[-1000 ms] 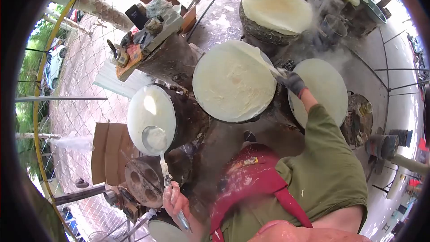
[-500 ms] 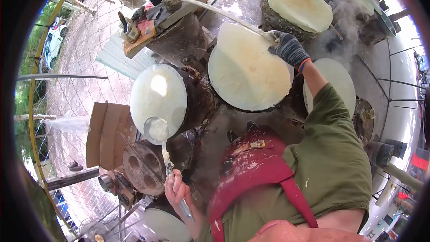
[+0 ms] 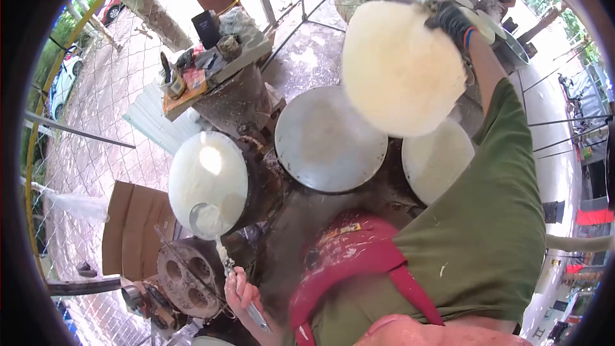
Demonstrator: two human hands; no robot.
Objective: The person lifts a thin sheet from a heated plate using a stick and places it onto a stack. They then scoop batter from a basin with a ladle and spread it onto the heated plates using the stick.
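The lifted sheet (image 3: pixel 400 67) hides the plate behind (partly, its far rim).

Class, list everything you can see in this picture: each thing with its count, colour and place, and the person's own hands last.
Rice sheet: one, pale cream, lifted at upper right.
Bare steamer top: one, grey, centre.
Battered steamer top: one, white, left of centre.
Covered steamer top: one, cream, right of centre.
Ladle: one, metal, over the battered top's lower edge.
Cluttered stand: one, grey, upper left.
Cardboard: one, brown, lower left.
Apron: one, red, bottom centre.
Left hand: bare, gripping the ladle handle.
Right hand: dark glove, holding up the rice sheet.
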